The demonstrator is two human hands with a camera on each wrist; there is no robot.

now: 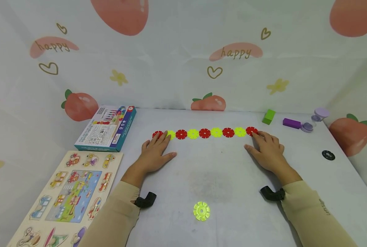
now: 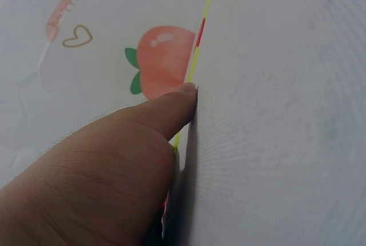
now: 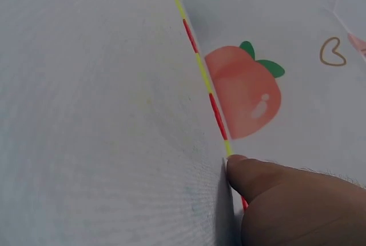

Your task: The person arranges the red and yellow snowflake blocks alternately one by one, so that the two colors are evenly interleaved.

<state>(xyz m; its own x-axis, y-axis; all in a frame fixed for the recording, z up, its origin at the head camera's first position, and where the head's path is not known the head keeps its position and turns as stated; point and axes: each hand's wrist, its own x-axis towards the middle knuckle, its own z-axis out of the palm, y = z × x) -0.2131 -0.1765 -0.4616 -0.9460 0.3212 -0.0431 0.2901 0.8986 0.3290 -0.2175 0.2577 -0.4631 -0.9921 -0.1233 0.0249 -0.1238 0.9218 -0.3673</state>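
Note:
A straight row of red discs and yellow discs, notched like snowflakes, lies flat across the back half of the table, the colours alternating. At its left end my left hand lies palm down, fingertips over a red disc and the yellow one beside it. My right hand has its fingertips on the red disc at the right end. Both hands have their fingers extended and thumbs pointing inward. Closer to the front, a single yellow disc lies apart. Both wrist views show the row edge-on.
To the left are a boxed toy and a wooden picture puzzle board. Toward the right back stand a green block, a purple block and light purple pieces. A black round piece lies near the right edge.

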